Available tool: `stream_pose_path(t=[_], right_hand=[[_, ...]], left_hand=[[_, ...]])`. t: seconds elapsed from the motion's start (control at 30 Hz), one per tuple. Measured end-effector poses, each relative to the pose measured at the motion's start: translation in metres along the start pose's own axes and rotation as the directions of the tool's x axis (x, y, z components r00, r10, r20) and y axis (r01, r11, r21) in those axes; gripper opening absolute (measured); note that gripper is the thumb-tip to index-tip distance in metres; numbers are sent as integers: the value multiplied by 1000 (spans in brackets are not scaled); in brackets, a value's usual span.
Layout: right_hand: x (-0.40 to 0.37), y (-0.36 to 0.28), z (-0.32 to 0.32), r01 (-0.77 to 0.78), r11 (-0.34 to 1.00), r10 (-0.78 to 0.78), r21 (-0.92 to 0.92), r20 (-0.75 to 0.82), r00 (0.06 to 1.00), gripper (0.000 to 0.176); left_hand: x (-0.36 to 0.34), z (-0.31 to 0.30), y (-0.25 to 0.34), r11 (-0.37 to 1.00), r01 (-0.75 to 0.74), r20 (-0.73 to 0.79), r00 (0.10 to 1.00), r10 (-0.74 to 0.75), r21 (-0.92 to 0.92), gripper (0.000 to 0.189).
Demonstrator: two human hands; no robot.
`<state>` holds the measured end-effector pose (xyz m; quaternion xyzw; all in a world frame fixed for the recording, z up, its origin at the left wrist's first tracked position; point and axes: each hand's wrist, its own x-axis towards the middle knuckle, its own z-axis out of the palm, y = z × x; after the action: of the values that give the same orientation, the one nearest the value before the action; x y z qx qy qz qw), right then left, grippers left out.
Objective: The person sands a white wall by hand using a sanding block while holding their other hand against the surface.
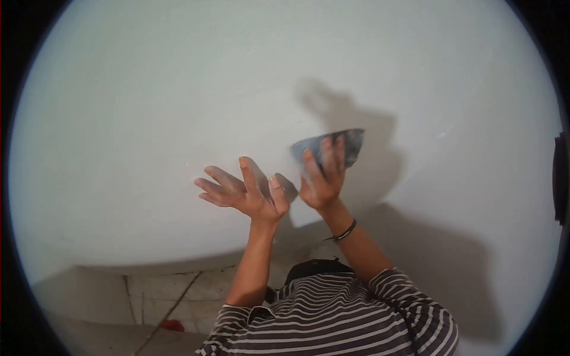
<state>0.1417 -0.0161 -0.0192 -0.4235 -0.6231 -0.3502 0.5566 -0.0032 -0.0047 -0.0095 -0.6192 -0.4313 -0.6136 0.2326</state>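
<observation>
My right hand (323,175) presses a worn grey-blue piece of sandpaper (306,145), darker at its right end, against the pale wall (148,107). The fingers lie spread over its face and point upward. To the left, my left hand (243,193) is raised in front of the same wall, fingers apart and thumb up, holding nothing. A black band (345,230) circles my right wrist. Shadows of the right hand and the sandpaper fall on the wall up and to the right.
Below the wall's lower edge, light floor tiles (157,296) with dark joints show at the lower left. A small red thing (173,325) lies there. At the far right edge is a dark upright object (560,178). The wall turns a corner right of my hands.
</observation>
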Motion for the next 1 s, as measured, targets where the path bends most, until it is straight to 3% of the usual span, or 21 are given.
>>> stream_pose_path(t=[0.1,0.13,0.23,0.3,0.43,0.53,0.63,0.67,0.77,0.83,0.93,1.0], right_hand=[[-17,12,-9,114,991,-109,-66,77,991,48],[-11,22,-12,104,994,-104,-40,1,995,43],[11,17,-19,-59,994,46,-91,-142,989,37],[40,36,-36,-172,975,148,-142,-168,975,38],[7,4,-17,8,999,-10,-37,-51,999,43],[10,20,-25,10,1000,-10,-4,-41,999,45],[45,43,-42,-359,930,321,-82,-295,900,47],[56,44,-48,-375,922,335,-91,-295,895,48],[55,18,-30,-326,945,318,16,-261,911,47],[33,-10,-21,-241,970,243,30,-118,963,47],[22,11,-29,-103,993,99,-61,-64,993,51],[38,29,-35,-285,958,280,12,-232,931,46]], left_hand=[[-8,-1,-11,997,-46,-58,997,50,69,64],[-9,0,-15,993,-71,-67,995,77,95,64],[-12,-15,-30,982,-129,-69,988,140,138,65],[9,-4,10,979,-142,-32,988,148,143,64],[19,-5,20,982,-146,-3,989,147,117,65],[22,-10,20,970,-213,47,977,209,118,67],[25,-10,22,958,-254,60,967,248,135,69],[27,-12,25,960,-257,77,965,249,112,70],[29,-8,20,965,-227,70,973,219,130,71],[24,-7,17,966,-219,84,974,209,140,71],[22,-4,17,963,-230,74,972,222,143,72],[25,-6,19,960,-239,76,970,230,148,72]])
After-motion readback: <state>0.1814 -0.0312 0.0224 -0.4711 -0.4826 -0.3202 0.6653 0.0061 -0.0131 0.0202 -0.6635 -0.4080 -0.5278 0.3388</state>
